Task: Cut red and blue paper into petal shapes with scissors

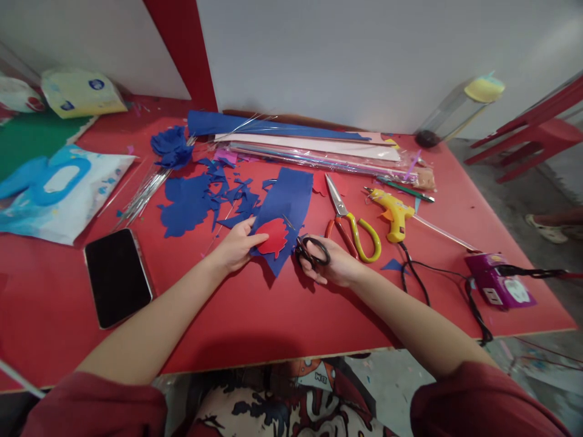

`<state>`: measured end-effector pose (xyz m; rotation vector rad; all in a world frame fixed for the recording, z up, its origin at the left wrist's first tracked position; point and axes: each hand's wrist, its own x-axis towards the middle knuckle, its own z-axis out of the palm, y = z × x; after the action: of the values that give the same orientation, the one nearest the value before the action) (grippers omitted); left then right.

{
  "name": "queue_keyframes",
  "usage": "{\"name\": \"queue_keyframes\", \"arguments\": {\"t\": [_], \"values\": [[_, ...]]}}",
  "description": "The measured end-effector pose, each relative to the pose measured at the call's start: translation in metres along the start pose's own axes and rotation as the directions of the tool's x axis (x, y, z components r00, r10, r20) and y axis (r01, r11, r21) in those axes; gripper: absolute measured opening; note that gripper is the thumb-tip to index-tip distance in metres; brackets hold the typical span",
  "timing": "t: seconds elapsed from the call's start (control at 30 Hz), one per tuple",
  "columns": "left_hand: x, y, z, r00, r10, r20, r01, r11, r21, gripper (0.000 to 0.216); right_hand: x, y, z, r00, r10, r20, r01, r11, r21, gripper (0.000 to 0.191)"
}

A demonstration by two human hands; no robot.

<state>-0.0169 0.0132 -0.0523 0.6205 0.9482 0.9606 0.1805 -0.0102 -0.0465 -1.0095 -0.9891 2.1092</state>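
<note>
Between the thumb and fingers of my left hand (237, 246) a red leaf-shaped paper template (274, 239) is pinched flat against a strip of blue paper (288, 191). The strip's lower end comes to a point. My right hand (334, 262) grips small black-handled scissors (314, 250), fingers through the loops. Their blades point up and left over the blue strip, beside the template's right edge. Left of the strip lie blue cut-out pieces (186, 203) and many blue scraps (243, 199). Larger scissors with a red and a yellow handle (370, 241) rest at the right, blades apart.
A yellow glue gun (392, 212), its cord and a purple box (496, 282) are at the right. A phone (117, 276) and a wipes pack (68, 188) lie left. Wires (148, 191), a blue paper flower (172, 147) and wrapped sticks (319, 159) stretch along the back.
</note>
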Motion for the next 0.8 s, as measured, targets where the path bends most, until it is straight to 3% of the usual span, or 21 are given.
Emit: {"name": "queue_keyframes", "arguments": {"t": [0.3, 0.8], "values": [[0.0004, 0.003, -0.0019, 0.998, -0.041, 0.056, 0.041, 0.999, 0.005, 0.038, -0.0009, -0.0035, -0.0036, 0.998, 0.053, 0.044, -0.053, 0.999, -0.003, 0.051], [0.002, 0.0032, -0.0036, 0.995, -0.072, 0.075, 0.075, 0.997, -0.031, 0.04, -0.0004, 0.0002, -0.0017, 0.999, -0.004, 0.044, 0.003, 1.0, 0.011, 0.048]]}}
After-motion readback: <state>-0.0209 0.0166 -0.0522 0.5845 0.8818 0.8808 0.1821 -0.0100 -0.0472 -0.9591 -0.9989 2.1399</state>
